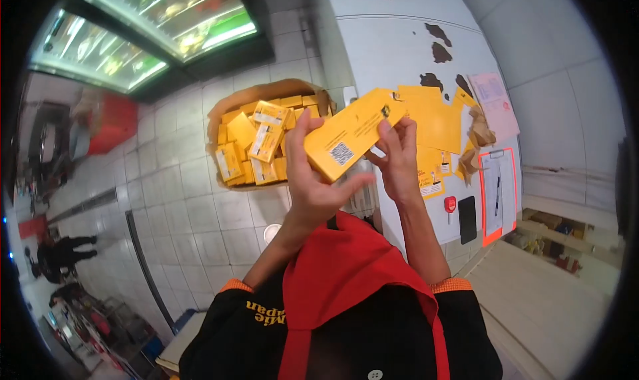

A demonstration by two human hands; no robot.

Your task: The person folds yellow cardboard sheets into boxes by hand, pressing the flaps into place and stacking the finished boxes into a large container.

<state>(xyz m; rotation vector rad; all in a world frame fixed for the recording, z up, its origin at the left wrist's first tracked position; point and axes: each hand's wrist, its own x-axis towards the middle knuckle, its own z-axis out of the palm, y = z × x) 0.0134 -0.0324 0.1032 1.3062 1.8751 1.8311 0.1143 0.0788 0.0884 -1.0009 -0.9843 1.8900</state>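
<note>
A yellow box (349,137) with a printed QR code is held up in front of me, tilted. My left hand (316,174) grips its lower left end, thumb and fingers on either side. The fingers of my right hand (396,147) pinch its upper right end. Behind and to the left, a large brown carton (214,117) holds several yellow boxes (267,140) in a heap. Flat yellow cardboard sheets (436,120) lie on the white surface (399,44) to the right of the held box.
On the white surface are crumpled brown paper (480,130), a pink sheet (493,104), an orange-edged clipboard (491,237) with a pen, a black phone (468,219) and a small red item (450,205). A lit display fridge (180,20) stands upper left; a person (63,257) is far left.
</note>
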